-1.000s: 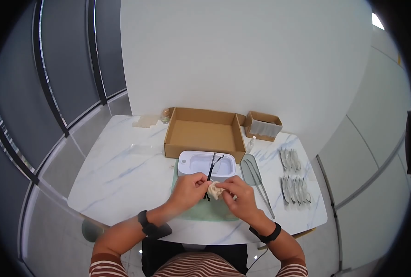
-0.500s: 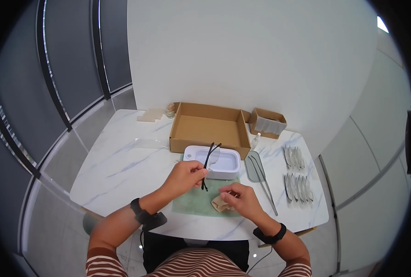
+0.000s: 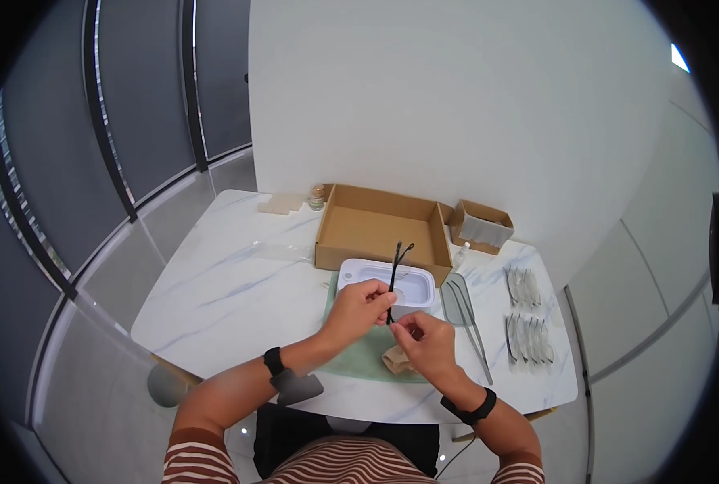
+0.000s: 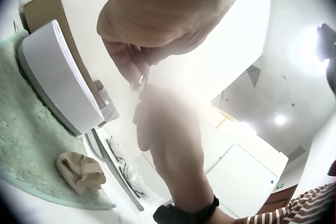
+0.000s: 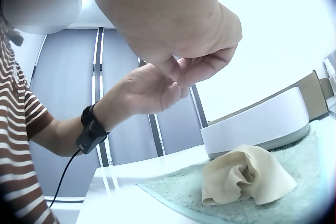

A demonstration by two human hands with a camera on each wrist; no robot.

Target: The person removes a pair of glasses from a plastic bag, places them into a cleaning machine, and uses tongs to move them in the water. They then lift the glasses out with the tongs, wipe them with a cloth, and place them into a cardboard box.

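My left hand point(image 3: 355, 310) pinches a pair of dark-framed eyeglasses point(image 3: 393, 274) between thumb and fingers, holding it upright in front of a white basin-like device point(image 3: 346, 286). At the lower end of the eyeglasses, the thumb and forefinger of my right hand point(image 3: 428, 343) pinch a dark temple tip. Both hands meet fingertip to fingertip in the left wrist view, where the eyeglasses are mostly hidden. A crumpled beige cloth point(image 5: 247, 176) lies on the green mat point(image 5: 181, 190), below the right hand.
Behind the device stands an open cardboard box point(image 3: 384, 226), with a smaller box point(image 3: 482, 227) to its right. A grey tray point(image 3: 454, 302) with long tweezers point(image 3: 479, 343) lies right of the mat. Several bagged eyeglasses point(image 3: 529, 339) form two rows at the right.
My right hand has put the beige cloth down on the mat and let go of it. It has then moved up to the lower end of the eyeglasses, still held in my left hand.
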